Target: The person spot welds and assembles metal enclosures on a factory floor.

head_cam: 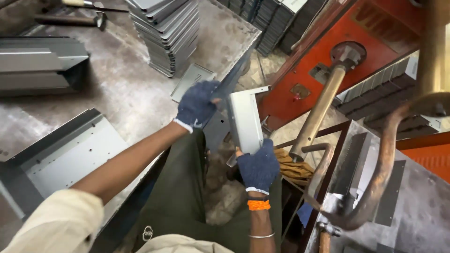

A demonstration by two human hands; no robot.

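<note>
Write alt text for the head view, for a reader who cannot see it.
Two hands in blue knit gloves hold a bent grey sheet-metal bracket between them: the left hand at its top edge, the right hand at its lower end. A stack of similar grey parts stands on the worn metal table behind.

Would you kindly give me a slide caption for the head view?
Two blue-gloved hands, left and right, hold a bent grey sheet-metal bracket beside a metal worktable.

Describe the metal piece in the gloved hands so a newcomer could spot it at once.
Start at the large grey steel worktable on the left, then follow its near corner to the two blue-gloved hands. The right hand grips the bent sheet-metal bracket from below while the left hand is at its upper edge. Unlike the stacked panels on the table, it is a single piece held upright in the air.
</note>
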